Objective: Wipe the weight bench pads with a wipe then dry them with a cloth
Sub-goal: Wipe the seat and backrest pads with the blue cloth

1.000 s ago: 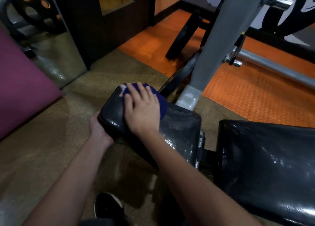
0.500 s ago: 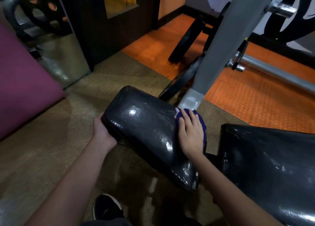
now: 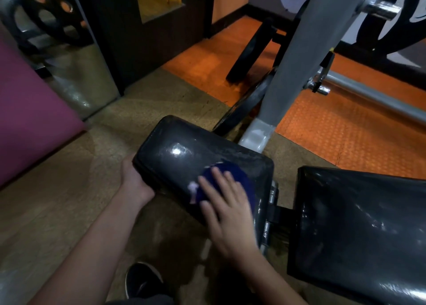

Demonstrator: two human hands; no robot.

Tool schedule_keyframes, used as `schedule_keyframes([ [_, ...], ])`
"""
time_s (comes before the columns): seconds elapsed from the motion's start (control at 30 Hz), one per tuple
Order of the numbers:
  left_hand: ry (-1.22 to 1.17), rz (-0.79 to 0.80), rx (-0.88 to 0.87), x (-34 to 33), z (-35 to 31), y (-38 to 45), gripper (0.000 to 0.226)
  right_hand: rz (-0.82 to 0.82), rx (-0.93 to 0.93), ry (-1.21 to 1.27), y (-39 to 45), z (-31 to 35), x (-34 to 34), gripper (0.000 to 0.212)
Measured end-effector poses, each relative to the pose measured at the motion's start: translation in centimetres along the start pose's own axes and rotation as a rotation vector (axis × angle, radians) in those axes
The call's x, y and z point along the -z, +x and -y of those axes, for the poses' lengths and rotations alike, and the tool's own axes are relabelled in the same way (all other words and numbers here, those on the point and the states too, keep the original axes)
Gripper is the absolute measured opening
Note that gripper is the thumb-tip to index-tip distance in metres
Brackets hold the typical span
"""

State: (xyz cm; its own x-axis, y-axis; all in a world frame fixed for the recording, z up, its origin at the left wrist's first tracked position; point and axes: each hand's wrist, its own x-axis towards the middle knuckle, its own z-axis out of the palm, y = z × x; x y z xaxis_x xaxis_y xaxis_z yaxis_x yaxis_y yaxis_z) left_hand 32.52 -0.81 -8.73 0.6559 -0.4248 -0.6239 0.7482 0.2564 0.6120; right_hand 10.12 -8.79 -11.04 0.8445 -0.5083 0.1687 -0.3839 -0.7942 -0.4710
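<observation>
The right hand, fingers straight and spread, presses a blue cloth flat on the small seat pad at frame centre, while the left hand grips that pad's left edge. The pad looks glossy and streaked, so I judge this pad mid-pass. The larger back pad at lower right shines too and probably remains to be finished; wipe or drying cloth, I cannot tell.

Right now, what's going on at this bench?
A person is working over the smaller black bench pad. The right hand lies flat on a blue cloth, pressing it against the pad's top near the edge closest to the person. The left hand holds the pad's left end. The larger pad to the right is untouched at this moment, and a shoe shows on the floor below.
</observation>
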Motion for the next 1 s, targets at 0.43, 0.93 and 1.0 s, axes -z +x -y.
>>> schedule_keyframes([
  [0.43,-0.02,0.02,-0.027,-0.2,0.1,0.3,0.034,-0.166,-0.27,0.077,16.4,5.0,-0.4,0.046],
  [0.93,-0.048,0.021,-0.003,0.0,0.0,0.3,0.026,-0.171,-0.516,0.132,6.0,-7.2,1.7,0.049],
  [1.0,-0.061,0.042,0.01,0.1,0.1,0.3,0.027,-0.193,-0.707,0.119,9.6,-6.5,1.3,0.048],
])
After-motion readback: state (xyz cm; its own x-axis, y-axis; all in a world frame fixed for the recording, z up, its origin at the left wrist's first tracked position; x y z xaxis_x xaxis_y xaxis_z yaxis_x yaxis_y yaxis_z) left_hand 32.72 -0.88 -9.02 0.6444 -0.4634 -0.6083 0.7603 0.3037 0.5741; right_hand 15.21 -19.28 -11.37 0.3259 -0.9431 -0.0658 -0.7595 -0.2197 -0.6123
